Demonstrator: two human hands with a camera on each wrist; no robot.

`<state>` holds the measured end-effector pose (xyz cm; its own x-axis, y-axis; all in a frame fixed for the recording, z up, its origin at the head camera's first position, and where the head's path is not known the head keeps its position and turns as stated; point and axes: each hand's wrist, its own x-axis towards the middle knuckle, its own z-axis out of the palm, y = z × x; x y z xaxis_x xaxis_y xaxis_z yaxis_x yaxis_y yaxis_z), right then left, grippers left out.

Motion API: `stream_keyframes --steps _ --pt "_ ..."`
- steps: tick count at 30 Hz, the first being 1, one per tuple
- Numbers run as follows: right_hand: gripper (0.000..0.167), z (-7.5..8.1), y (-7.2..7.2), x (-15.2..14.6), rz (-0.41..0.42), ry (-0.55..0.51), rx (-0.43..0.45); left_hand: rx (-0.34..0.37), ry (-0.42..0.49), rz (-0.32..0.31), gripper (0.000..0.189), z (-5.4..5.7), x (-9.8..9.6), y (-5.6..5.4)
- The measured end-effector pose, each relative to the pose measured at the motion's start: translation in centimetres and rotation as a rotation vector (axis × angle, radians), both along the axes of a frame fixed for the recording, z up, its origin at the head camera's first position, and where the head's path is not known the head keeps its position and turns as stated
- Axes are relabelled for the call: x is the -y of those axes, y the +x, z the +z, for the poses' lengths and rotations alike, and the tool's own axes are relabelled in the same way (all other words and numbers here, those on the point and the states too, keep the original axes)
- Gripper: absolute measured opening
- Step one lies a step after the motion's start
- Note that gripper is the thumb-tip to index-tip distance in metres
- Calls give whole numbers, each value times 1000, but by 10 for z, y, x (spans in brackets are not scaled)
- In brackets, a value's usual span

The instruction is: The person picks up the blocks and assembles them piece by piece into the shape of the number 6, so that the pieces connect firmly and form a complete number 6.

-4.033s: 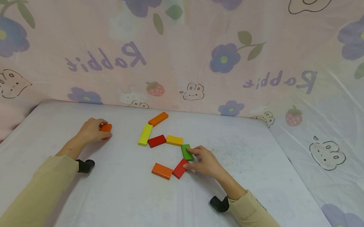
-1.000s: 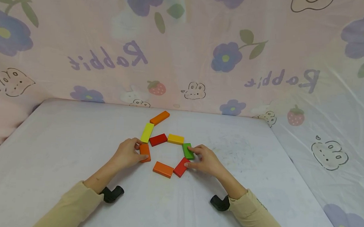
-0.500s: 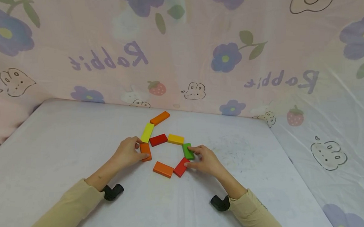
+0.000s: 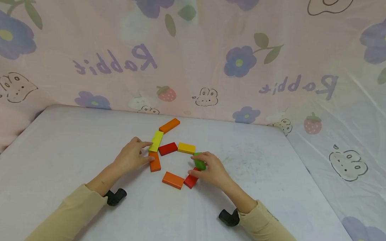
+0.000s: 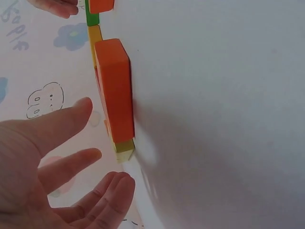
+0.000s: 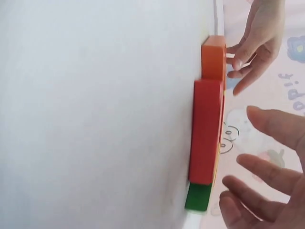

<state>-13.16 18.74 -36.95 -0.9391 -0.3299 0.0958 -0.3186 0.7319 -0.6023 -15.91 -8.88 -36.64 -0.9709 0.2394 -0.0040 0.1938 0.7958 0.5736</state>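
Observation:
My left hand (image 4: 131, 155) hovers by an orange block (image 4: 155, 164) and a lime-yellow block (image 4: 157, 137). In the left wrist view its thumb and fingers are spread, with a gap to the orange block's face. My right hand (image 4: 213, 172) is over a green block (image 4: 200, 165) and a bright red block (image 4: 190, 181), partly covering both. In the right wrist view those fingers stand apart from the blocks, holding nothing. A second orange block (image 4: 172, 180) lies flat beside the bright red one, at the ring's near side.
A dark red block (image 4: 168, 148) and a yellow block (image 4: 186, 148) form the ring's far side. A third orange block (image 4: 169, 125) slants off the lime one's far end. White cloth (image 4: 84, 138) covers the table; a rabbit-print curtain (image 4: 195, 56) hangs behind.
The left hand brought its orange block from the far left to below the lime one, then let go and drew back slightly. The right hand has lifted off the green and bright red blocks.

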Motion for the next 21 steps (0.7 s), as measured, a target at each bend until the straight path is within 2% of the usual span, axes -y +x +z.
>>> stream_keyframes --steps 8,13,21 --pt "38 -2 3 18 163 30 70 9 3 -30 50 -7 2 -2" --pt "34 -4 3 26 251 56 75 12 -3 -35 49 -10 2 -3" --pt "30 -5 1 35 273 68 98 15 -1 -40 48 -11 3 -4"
